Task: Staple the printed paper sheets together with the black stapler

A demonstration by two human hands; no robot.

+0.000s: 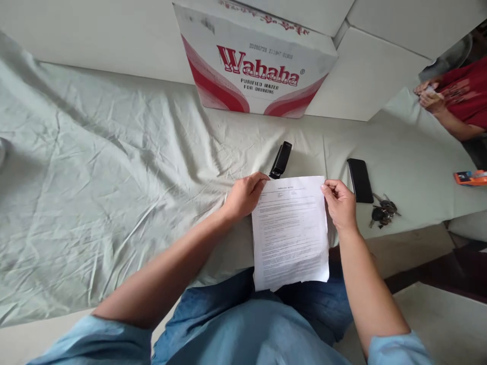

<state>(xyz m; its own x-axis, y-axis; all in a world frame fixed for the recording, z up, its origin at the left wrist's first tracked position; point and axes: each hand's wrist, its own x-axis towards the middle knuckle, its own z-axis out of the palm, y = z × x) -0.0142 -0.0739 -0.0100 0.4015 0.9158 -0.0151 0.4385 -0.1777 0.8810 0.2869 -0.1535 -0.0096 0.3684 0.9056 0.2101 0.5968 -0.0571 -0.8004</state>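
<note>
A wrinkled pale green sheet (95, 167) covers the tabletop. At its far edge a white and red Wahaha water carton (253, 61) leans against the wall. A black stapler (280, 159) lies just beyond the paper's top left corner, its near end almost touching the left hand's fingertips. To the right of the paper lie a black phone (359, 180), and next to it a bunch of keys (383, 212), both close to the right hand but apart from it. Further right an orange object (471, 177) sits on the sheet, and another person's hands (429, 95) and red sleeve show at the top right corner.

The printed paper (291, 230) is held by its two top corners. The left hand (243, 195) has its fingers closed on the top left corner, and the right hand (340, 203) pinches the top right corner between thumb and fingers. The paper's long axis runs away from the person, heading at the far end; its upper part lies over the tabletop edge and its lower part hangs above the person's lap
</note>
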